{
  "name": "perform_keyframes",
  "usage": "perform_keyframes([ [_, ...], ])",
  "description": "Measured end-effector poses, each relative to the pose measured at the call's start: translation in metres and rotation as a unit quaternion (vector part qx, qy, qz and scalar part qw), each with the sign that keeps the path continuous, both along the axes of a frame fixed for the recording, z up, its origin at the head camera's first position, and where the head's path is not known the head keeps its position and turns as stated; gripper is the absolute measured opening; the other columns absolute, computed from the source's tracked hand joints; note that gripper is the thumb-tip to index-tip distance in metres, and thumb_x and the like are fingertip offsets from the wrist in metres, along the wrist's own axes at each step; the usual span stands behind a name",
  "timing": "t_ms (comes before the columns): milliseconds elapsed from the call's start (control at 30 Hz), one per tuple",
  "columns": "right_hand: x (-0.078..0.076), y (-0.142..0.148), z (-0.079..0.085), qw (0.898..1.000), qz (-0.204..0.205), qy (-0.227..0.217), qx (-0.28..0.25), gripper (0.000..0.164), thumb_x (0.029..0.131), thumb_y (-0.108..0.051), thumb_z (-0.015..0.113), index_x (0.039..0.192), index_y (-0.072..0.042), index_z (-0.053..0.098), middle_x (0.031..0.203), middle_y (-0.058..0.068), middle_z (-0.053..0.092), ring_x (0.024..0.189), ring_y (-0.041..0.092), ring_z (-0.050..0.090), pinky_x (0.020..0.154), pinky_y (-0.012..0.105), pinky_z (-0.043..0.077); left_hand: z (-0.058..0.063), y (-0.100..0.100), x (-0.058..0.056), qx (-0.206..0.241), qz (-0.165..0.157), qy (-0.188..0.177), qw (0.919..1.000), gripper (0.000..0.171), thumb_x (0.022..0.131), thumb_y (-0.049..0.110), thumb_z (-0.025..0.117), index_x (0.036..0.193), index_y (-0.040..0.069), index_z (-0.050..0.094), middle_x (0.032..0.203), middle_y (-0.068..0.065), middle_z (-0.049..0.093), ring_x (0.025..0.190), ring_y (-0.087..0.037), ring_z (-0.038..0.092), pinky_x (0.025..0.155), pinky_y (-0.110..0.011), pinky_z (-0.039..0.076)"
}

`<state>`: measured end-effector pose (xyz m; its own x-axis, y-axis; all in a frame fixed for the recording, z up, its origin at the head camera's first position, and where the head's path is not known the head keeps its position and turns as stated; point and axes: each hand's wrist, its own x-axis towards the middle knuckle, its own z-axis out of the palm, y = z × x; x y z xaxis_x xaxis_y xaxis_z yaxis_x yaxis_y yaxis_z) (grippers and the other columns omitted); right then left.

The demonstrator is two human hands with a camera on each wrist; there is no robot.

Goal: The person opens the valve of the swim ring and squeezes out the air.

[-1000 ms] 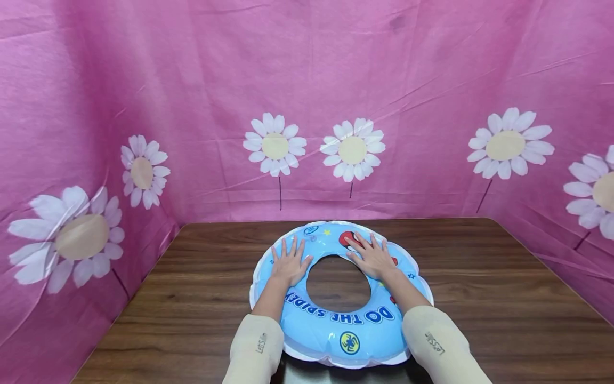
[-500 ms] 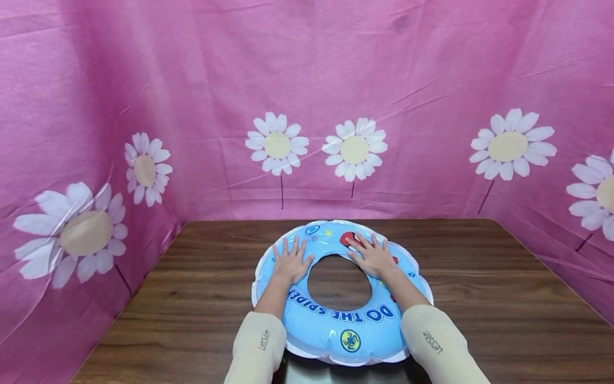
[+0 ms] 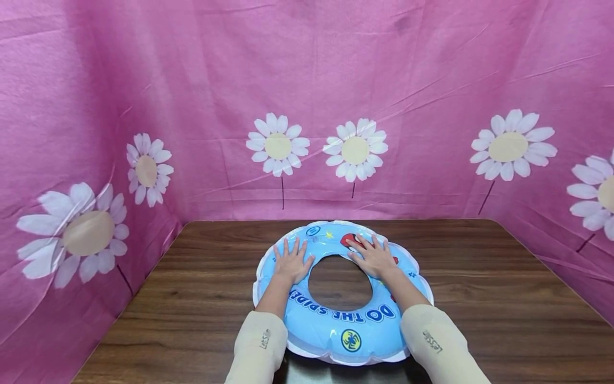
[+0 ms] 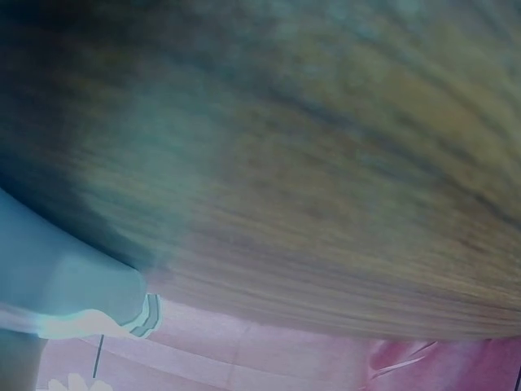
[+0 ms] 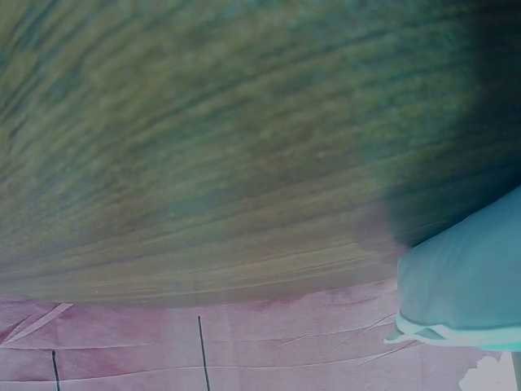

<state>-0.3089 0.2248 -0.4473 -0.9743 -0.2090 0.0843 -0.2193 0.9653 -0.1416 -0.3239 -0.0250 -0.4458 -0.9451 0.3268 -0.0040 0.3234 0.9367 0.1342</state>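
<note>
Left hand [image 3: 291, 268] and right hand [image 3: 376, 260] both lie palm down on a blue swim ring [image 3: 316, 329], their fingers straight and spread, neither one grasping anything. One rests on the ring's left side and the other on its right, with the hole between them. From where I stand, the right fingertips partly cover a red printed face [image 3: 349, 240] on the ring's far side. Along its near side runs dark blue lettering [image 3: 347, 317], upside down to the person, and nearer still sits a round yellow spider badge [image 3: 351, 340]. Cream sleeves [image 3: 260, 341] come in from either side of the ring's near edge. Under the ring is a brown wooden table [image 3: 206, 298]; beyond it hangs a pink cloth [image 3: 216, 64] printed with white daisies [image 3: 278, 146].
</note>
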Motion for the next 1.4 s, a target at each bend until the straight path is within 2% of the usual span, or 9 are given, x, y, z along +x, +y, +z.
perform_keyframes([
  [267,-0.0019,0.0,-0.002,1.0,-0.006,-0.009,-0.007,0.058,0.095,-0.055,0.026,0.145,-0.025,0.032,0.15,0.007,0.02,0.134,0.043,0.006,0.101,0.061,-0.004,0.0025,0.0003,0.0022,-0.001,0.002,0.001,1.0,0.064,0.095,0.055,0.017,0.148,0.019,0.019,0.152,-0.005,0.011,0.136,-0.036,0.0,0.103,-0.057,-0.002],
  [1067,0.0005,-0.0008,-0.0009,1.0,-0.016,-0.004,-0.012,0.059,0.094,-0.056,0.027,0.144,-0.025,0.034,0.149,0.008,0.023,0.134,0.043,0.008,0.102,0.06,-0.003,0.0053,0.003,0.0043,-0.004,0.013,0.001,0.9999,0.065,0.095,0.056,0.019,0.148,0.019,0.021,0.152,-0.006,0.014,0.136,-0.035,0.002,0.104,-0.056,-0.002],
  [1400,0.002,0.0011,-0.0012,1.0,-0.01,0.001,-0.019,0.058,0.094,-0.056,0.029,0.143,-0.025,0.036,0.148,0.009,0.025,0.133,0.044,0.01,0.101,0.061,-0.001,0.0031,0.0006,0.0026,-0.004,0.011,0.002,0.9999,0.066,0.094,0.057,0.018,0.148,0.019,0.023,0.152,-0.006,0.015,0.136,-0.036,0.003,0.104,-0.057,-0.001],
])
